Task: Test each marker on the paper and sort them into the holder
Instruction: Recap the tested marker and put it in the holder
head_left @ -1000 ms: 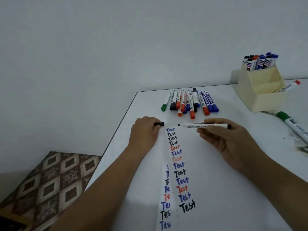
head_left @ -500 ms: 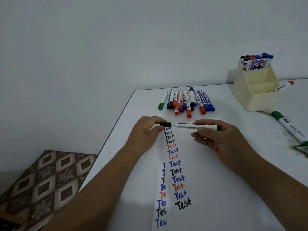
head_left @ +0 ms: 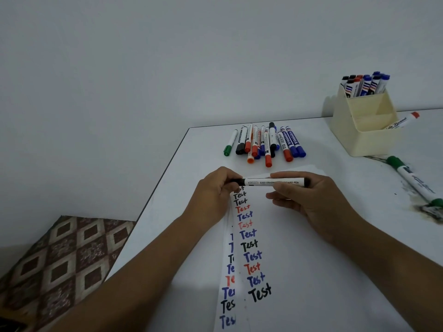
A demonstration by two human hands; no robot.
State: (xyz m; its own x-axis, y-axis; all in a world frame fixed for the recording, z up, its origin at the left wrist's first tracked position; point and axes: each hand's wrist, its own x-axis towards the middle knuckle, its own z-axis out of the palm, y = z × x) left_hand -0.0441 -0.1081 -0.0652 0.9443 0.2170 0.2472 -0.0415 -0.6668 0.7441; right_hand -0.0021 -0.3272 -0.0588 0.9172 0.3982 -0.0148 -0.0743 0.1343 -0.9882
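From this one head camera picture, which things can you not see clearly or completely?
- Cap end of the black marker: covered by the left hand, so how far the cap is seated is unclear.
- First lines on the paper: hidden under both hands.
- Second paper strip: its words are cut off by the top sheet.
- Holder: marker bodies hidden behind its walls.
- Green marker: label too blurred to read.

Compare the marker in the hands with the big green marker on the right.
The held marker has black ends; the green marker has green ones. The held marker is gripped level above the paper; the green marker lies slanted on a stained patch of table. Both have white printed barrels.
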